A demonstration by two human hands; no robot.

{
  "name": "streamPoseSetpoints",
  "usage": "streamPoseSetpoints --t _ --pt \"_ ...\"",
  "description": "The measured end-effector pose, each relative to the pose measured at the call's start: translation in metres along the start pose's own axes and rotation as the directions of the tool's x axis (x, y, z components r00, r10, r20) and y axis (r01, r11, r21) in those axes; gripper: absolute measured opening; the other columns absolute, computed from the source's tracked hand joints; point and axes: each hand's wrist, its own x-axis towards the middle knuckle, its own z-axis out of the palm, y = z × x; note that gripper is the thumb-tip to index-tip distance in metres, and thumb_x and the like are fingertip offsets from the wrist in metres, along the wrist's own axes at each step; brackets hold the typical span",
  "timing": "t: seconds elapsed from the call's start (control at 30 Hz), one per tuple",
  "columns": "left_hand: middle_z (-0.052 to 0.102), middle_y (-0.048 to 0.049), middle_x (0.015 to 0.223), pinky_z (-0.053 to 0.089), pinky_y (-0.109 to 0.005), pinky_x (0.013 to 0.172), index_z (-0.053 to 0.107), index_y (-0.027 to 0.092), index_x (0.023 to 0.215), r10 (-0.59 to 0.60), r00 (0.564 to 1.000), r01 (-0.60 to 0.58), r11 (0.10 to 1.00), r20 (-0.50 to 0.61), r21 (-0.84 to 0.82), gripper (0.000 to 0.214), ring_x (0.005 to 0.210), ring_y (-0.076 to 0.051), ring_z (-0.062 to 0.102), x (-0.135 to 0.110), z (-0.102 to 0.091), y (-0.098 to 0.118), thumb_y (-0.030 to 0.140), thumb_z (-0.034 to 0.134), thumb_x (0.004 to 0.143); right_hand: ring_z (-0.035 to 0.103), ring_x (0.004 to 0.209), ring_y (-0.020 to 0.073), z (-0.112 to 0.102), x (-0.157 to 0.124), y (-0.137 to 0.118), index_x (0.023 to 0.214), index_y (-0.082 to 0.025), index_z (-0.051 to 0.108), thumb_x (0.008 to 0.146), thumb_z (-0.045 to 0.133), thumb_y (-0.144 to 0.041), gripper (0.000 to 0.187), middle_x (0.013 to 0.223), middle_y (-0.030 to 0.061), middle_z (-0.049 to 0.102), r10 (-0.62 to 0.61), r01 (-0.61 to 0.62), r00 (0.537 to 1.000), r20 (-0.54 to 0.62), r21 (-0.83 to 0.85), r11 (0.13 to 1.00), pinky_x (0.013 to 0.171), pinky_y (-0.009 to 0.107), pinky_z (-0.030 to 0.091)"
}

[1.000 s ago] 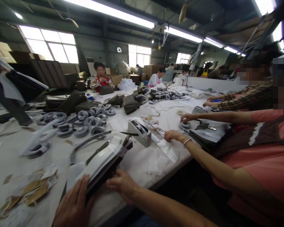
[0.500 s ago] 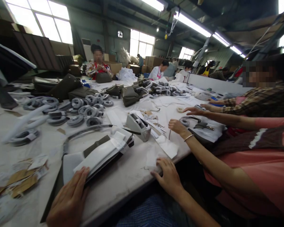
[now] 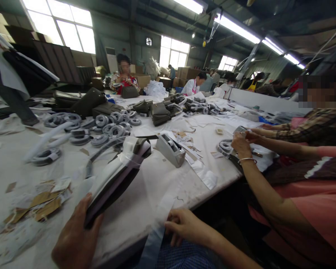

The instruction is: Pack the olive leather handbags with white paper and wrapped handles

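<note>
Your left hand grasps the near end of a dark grey, flat-sided bag partly covered with white sheeting, thumb on the right side and fingers on the left. The bag is at the near edge of the white-covered counter, tilted, its long axis pointing away from you; whether its underside fully touches the surface, you cannot tell. A see-through band crosses its far part, and a grey strap in clear film arcs out to its left.

Your right hand is just off that same edge, curled, with thumb and forefinger pinching a thin, whitish, translucent strip. The strip slants over the edge, its upper end above the counter and its lower end hanging down over your blue checked clothing.

Just beyond the bag, to the right, sits a grey, wedge-shaped tape dispenser. Loose white sheeting lies near the edge to its right. To the left of your left hand are scattered brown and white paper tags; farther back, grey coils in clear wrapping cluster before dark olive bags. At your right, a co-worker in a pink top has both hands close together above the counter.
</note>
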Motion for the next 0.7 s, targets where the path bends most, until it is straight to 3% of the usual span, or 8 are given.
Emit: streamPoseSetpoints --t 0.07,0.13,0.23,0.27,0.37,0.47,0.6,0.7 --pt "0.059 -0.0048 0.140 0.054 -0.038 0.077 0.034 0.034 0.151 -0.001 1.000 0.001 1.000 0.024 -0.003 0.059 0.105 -0.031 0.067 -0.004 0.003 -0.004 0.039 0.053 0.096 0.064 0.054 0.0185 -0.019 -0.006 -0.004 0.068 -0.019 0.066 0.086 0.062 -0.046 0.033 0.061 0.0040 0.067 -0.076 0.009 0.981 -0.178 -0.352 0.936 0.052 0.026 0.045" --pt "0.058 -0.0042 0.140 0.054 -0.038 0.075 0.034 0.035 0.151 -0.004 0.999 0.005 1.000 0.038 -0.002 0.058 0.105 -0.032 0.066 -0.006 0.004 -0.006 0.039 0.053 0.097 0.068 0.066 0.0222 -0.040 -0.003 -0.007 0.068 -0.019 0.068 0.093 0.054 -0.046 0.039 0.067 0.0077 0.071 -0.262 -0.017 0.888 -0.378 -0.596 0.803 0.064 0.030 0.050" --pt "0.059 -0.0035 0.140 0.054 -0.039 0.077 0.035 0.036 0.150 -0.013 1.000 0.013 1.000 0.017 -0.024 0.056 0.107 -0.032 0.066 -0.007 0.004 -0.004 0.038 0.053 0.097 0.063 0.114 0.0311 -0.062 0.023 -0.002 0.114 -0.015 0.070 0.096 0.051 -0.044 0.039 0.119 0.0177 0.070 -0.498 -0.049 0.725 -0.476 -0.756 0.652 0.097 0.044 0.047" --pt "0.058 -0.0032 0.140 0.054 -0.039 0.079 0.035 0.036 0.150 -0.020 1.000 0.020 0.999 0.006 -0.039 0.056 0.108 -0.031 0.066 -0.006 0.004 -0.004 0.038 0.053 0.097 0.054 0.128 0.0343 -0.064 0.035 0.003 0.129 -0.012 0.062 0.094 0.054 -0.044 0.048 0.135 0.0213 0.060 -0.517 -0.067 0.720 -0.464 -0.787 0.613 0.106 0.049 0.040" --pt "0.058 -0.0034 0.140 0.054 -0.041 0.085 0.035 0.036 0.150 -0.054 0.998 0.052 0.995 -0.030 -0.086 0.057 0.111 -0.030 0.065 -0.001 0.000 -0.002 0.038 0.055 0.097 0.027 0.146 0.0400 -0.052 0.074 0.013 0.147 -0.007 0.044 0.090 0.062 -0.048 0.073 0.155 0.0240 0.034 -0.482 -0.066 0.804 -0.348 -0.858 0.510 0.116 0.058 0.024" --pt "0.059 -0.0051 0.140 0.052 -0.042 0.092 0.035 0.034 0.150 -0.077 0.994 0.068 0.990 -0.075 -0.121 0.059 0.115 -0.030 0.063 0.002 -0.003 -0.003 0.039 0.057 0.096 0.017 0.150 0.0355 -0.024 0.110 0.002 0.152 -0.014 0.037 0.091 0.058 -0.057 0.077 0.160 0.0176 0.025 -0.534 0.166 0.840 -0.092 -0.894 0.416 0.120 0.054 0.016" --pt "0.059 -0.0062 0.138 0.052 -0.039 0.093 0.036 0.032 0.150 -0.073 0.992 0.061 0.991 -0.101 -0.115 0.060 0.116 -0.028 0.063 0.003 -0.004 -0.007 0.037 0.059 0.095 0.021 0.149 0.0320 0.014 0.162 -0.048 0.151 -0.019 0.038 0.093 0.058 -0.055 0.071 0.160 0.0133 0.030 -0.617 0.497 0.756 0.221 -0.807 0.320 0.121 0.052 0.012" --pt "0.060 -0.0059 0.138 0.052 -0.037 0.092 0.035 0.031 0.151 -0.029 0.993 0.017 0.994 -0.114 -0.104 0.060 0.115 -0.027 0.064 0.001 -0.001 -0.009 0.035 0.058 0.096 0.039 0.139 0.0294 0.035 0.196 -0.085 0.135 -0.023 0.057 0.091 0.066 -0.044 0.049 0.147 0.0086 0.050 -0.687 0.643 0.677 0.264 -0.666 0.378 0.118 0.050 0.024"
